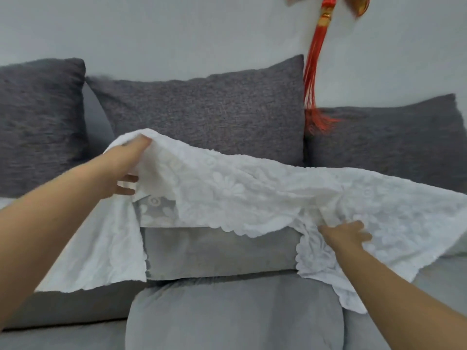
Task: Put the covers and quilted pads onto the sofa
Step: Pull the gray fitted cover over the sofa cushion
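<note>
Item: white lace-patterned fabric cover with scalloped edge, being held spread above the light grey upholstered sofa seat, in front of the dark grey woven back cushions.

Left hand: arm being extended forward and upward from the lower left; the cover's upper left corner is being gripped, thumb on top of the cloth and fingers curled beneath it, and that corner is being lifted higher than the rest.

Right hand: arm being reached in from the lower right; a bunched fold of the cover is being pinched at its front edge, fingers partly spread over the fabric.

Cover position: draped across the seat, its left portion hanging over the seat front, its right portion lying on the neighbouring seat.

Markings: no legible writing is being shown on cover or sofa.

Also in view: red tasselled hanging ornament on the pale wall.
</note>
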Demonstrator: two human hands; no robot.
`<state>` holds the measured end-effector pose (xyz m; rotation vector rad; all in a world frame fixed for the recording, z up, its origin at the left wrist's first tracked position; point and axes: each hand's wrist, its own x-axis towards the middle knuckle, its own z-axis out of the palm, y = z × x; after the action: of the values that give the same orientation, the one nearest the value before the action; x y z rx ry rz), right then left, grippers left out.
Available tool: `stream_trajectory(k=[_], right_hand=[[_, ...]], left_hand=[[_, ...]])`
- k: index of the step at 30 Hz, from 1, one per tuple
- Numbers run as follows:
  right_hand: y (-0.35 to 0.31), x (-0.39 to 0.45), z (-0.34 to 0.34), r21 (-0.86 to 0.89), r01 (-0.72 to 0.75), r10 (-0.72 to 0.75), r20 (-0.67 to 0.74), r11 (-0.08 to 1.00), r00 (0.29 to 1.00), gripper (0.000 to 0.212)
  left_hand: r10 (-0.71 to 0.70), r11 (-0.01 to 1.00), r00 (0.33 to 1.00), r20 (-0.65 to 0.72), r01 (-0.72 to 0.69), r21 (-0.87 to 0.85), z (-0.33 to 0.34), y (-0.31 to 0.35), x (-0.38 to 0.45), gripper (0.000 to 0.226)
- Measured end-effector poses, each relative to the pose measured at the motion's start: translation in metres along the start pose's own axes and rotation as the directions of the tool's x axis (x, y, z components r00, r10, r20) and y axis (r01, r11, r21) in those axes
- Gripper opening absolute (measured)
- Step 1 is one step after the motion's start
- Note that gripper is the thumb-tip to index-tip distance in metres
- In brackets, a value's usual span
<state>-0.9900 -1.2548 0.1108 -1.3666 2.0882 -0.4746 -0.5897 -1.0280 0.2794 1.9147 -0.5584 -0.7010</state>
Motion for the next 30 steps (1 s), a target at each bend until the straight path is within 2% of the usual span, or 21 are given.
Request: stream_trajectory(k=[2, 4, 5, 7, 9, 12, 13, 14, 15, 16, 17, 18, 19, 20, 21, 22, 23, 24, 26, 28, 30], right_hand=[[0.035, 0.014, 0.022, 0.108, -0.137, 0.11, 0.23, 0.985, 0.967, 0.128], [0.055, 0.043, 0.051, 0.153, -0.144, 0.083, 0.345, 0.978, 0.935, 0.126], [0.051, 0.048, 0.056, 0.192, -0.11, 0.032, 0.369, 0.975, 0.929, 0.115], [0.033, 0.056, 0.056, 0.255, -0.017, -0.07, 0.325, 0.967, 0.943, 0.079], [0.018, 0.051, 0.04, 0.235, 0.032, -0.104, 0.302, 0.971, 0.948, 0.042], [0.037, 0.034, -0.01, -0.154, 0.134, -0.067, 0.378, 0.979, 0.924, 0.015], [0.047, 0.029, -0.032, -0.323, 0.146, 0.019, 0.457, 0.935, 0.889, 0.012], [0.053, 0.019, -0.061, -0.46, 0.084, 0.18, 0.5, 0.884, 0.847, 0.014], [0.052, 0.018, -0.093, -0.553, 0.009, 0.329, 0.509, 0.833, 0.796, 0.021], [0.042, 0.021, -0.126, -0.597, -0.039, 0.39, 0.472, 0.801, 0.791, 0.024], [0.023, 0.027, -0.158, -0.6, -0.018, 0.364, 0.461, 0.8, 0.809, 0.025], [-0.005, 0.032, -0.189, -0.555, 0.031, 0.266, 0.446, 0.832, 0.855, 0.025], [-0.039, 0.041, -0.218, -0.405, 0.086, 0.1, 0.416, 0.91, 0.904, 0.025], [-0.076, 0.046, -0.246, -0.111, 0.153, -0.105, 0.352, 0.982, 0.93, 0.024], [-0.116, 0.052, -0.272, 0.233, 0.236, -0.289, 0.225, 0.943, 0.931, 0.023], [-0.152, 0.051, -0.295, 0.457, 0.341, -0.432, 0.107, 0.821, 0.896, 0.025], [-0.179, 0.041, -0.31, 0.57, 0.415, -0.544, 0.068, 0.709, 0.836, 0.032], [-0.197, 0.035, -0.318, 0.599, 0.441, -0.597, 0.078, 0.668, 0.798, 0.046], [-0.211, 0.032, -0.314, 0.502, 0.516, -0.651, 0.13, 0.694, 0.748, 0.065], [-0.206, 0.027, -0.298, 0.395, 0.609, -0.701, 0.146, 0.688, 0.698, 0.064], [-0.193, 0.021, -0.273, 0.304, 0.651, -0.713, 0.182, 0.696, 0.677, 0.058]], left_hand=[[0.021, 0.999, 1.0, -0.003, -0.021, 0.035, 0.001, 0.004, -0.002, 0.057], [0.054, 0.994, 0.998, -0.015, -0.053, 0.091, 0.007, 0.004, -0.002, 0.048], [0.058, 0.994, 0.998, -0.015, -0.057, 0.091, 0.012, 0.003, -0.002, 0.043], [0.055, 0.998, 0.998, 0.008, -0.055, 0.039, 0.026, -0.002, -0.003, 0.032], [0.043, 0.996, 0.998, 0.039, -0.04, -0.077, 0.044, -0.008, -0.007, 0.024], [-0.003, 0.959, 1.0, 0.013, 0.007, -0.285, 0.069, -0.017, -0.007, 0.017], [-0.035, 0.945, 0.999, -0.033, 0.022, -0.327, 0.074, -0.021, -0.005, 0.015], [-0.084, 0.94, 0.994, -0.076, 0.054, -0.336, 0.078, -0.027, -0.002, 0.019], [-0.148, 0.943, 0.984, -0.099, 0.11, -0.314, 0.081, -0.029, -0.003, 0.024], [-0.199, 0.953, 0.975, -0.103, 0.168, -0.252, 0.081, -0.027, -0.006, 0.025], [-0.233, 0.96, 0.968, -0.09, 0.214, -0.182, 0.08, -0.019, -0.008, 0.022], [-0.24, 0.964, 0.967, -0.089, 0.227, -0.136, 0.074, -0.003, -0.008, 0.02], [-0.208, 0.972, 0.972, -0.113, 0.192, -0.135, 0.064, 0.023, -0.007, 0.019], [-0.149, 0.974, 0.976, -0.158, 0.117, -0.194, 0.048, 0.057, -0.005, 0.02], [-0.081, 0.96, 0.977, -0.197, 0.023, -0.28, 0.03, 0.095, -0.002, 0.022], [0.015, 0.945, 0.977, -0.213, -0.083, -0.315, 0.013, 0.129, 0.0, 0.025], [0.109, 0.937, 0.976, -0.188, -0.164, -0.309, 0.003, 0.157, -0.005, 0.028], [0.167, 0.945, 0.974, -0.151, -0.201, -0.257, -0.001, 0.174, -0.01, 0.034], [0.218, 0.957, 0.964, -0.15, -0.241, -0.159, 0.005, 0.188, -0.011, 0.054], [0.36, 0.928, 0.913, -0.192, -0.372, -0.028, 0.024, 0.188, -0.011, 0.063], [0.427, 0.904, 0.89, -0.162, -0.414, 0.106, 0.042, 0.175, -0.013, 0.066]])
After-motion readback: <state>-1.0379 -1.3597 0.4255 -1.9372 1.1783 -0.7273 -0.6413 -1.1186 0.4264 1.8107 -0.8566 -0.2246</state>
